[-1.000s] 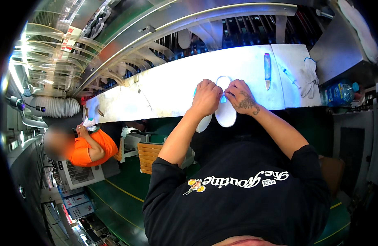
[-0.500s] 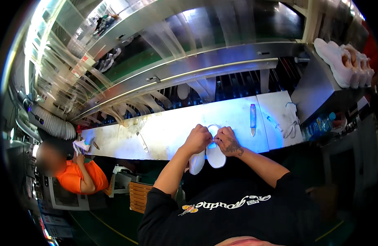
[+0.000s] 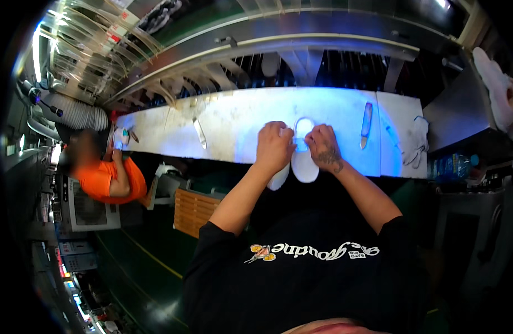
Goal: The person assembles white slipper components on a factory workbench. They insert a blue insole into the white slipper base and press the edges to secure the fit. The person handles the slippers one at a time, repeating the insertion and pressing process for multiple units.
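Shoe (image 3: 305, 168), white, at the front edge of the long white workbench (image 3: 234, 125), roughly centred ahead of the wearer; opening away from the body, rounded end pointing toward it and past the edge in this view. Can't tell if it rests on the bench or is lifted. Small bluish patch (image 3: 301, 144) at mid-shoe, too small to identify. Left hand (image 3: 274, 147) on the patch's left, right hand (image 3: 324, 148) on its right, tattoo on the back. Both: fingers bent, narrow, tips at mid-shoe; actual pinch hidden, can't tell what's gripped. Second white shoe (image 3: 277, 179) just left of the first, mostly covered by the left hand. Blue light over this stretch of bench. Right of the hands: blue-handled knife (image 3: 367, 123), blade toward the wearer; farther right, white gloves (image 3: 416, 143) in a heap. Plastic bottle (image 3: 454, 167) with blue tint beyond the bench's right end, white footwear (image 3: 497, 92) on a metal housing (image 3: 462, 100) above. Left of the hands: pale narrow strip (image 3: 199, 133) flat on the bench, well apart. Far left: co-worker in orange (image 3: 114, 181) handling a whitish item (image 3: 120, 137), blurred. Slatted wooden seat (image 3: 196, 212) below the bench, ribbed white duct (image 3: 81, 113) behind the co-worker.
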`<state>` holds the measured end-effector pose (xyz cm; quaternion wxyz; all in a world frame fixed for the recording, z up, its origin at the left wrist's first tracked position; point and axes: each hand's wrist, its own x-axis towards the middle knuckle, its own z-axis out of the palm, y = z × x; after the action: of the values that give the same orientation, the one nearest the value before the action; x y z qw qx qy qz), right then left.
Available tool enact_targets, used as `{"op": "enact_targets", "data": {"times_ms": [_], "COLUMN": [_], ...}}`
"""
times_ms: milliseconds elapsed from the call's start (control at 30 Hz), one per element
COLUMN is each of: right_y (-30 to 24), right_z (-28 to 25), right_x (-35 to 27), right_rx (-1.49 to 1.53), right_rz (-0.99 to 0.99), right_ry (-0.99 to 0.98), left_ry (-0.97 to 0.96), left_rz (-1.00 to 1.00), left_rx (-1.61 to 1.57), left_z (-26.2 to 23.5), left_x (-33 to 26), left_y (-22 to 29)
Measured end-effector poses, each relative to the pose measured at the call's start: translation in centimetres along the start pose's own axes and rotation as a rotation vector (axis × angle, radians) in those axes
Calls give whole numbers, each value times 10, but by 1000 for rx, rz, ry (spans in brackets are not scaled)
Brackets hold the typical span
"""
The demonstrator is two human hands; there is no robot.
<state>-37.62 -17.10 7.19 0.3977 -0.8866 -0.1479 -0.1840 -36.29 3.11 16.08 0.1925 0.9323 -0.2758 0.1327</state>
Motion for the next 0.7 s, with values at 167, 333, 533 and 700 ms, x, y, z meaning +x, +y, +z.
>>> {"op": "enact_targets", "data": {"times_ms": [167,333,533,700], "right_y": [-29,-52,-50,-37], "right_z": [-28,-53,-45,-47], "right_x": [26,71,99,85], "right_rx": [-104,-384,-517,-464], "right_rz": [-101,-402,-533,-270], "right_ry": [-118,-129,-179,-394], "left_ry": [-44,-1,-175,-287], "left_rz": [-54,-77,41,88], "left_rx": [124,107,72,19], "left_z": [-20,-10,-12,-32], "left_x": [-42,-44,-33,-24], "left_y": [13,16,-4,-17]}}
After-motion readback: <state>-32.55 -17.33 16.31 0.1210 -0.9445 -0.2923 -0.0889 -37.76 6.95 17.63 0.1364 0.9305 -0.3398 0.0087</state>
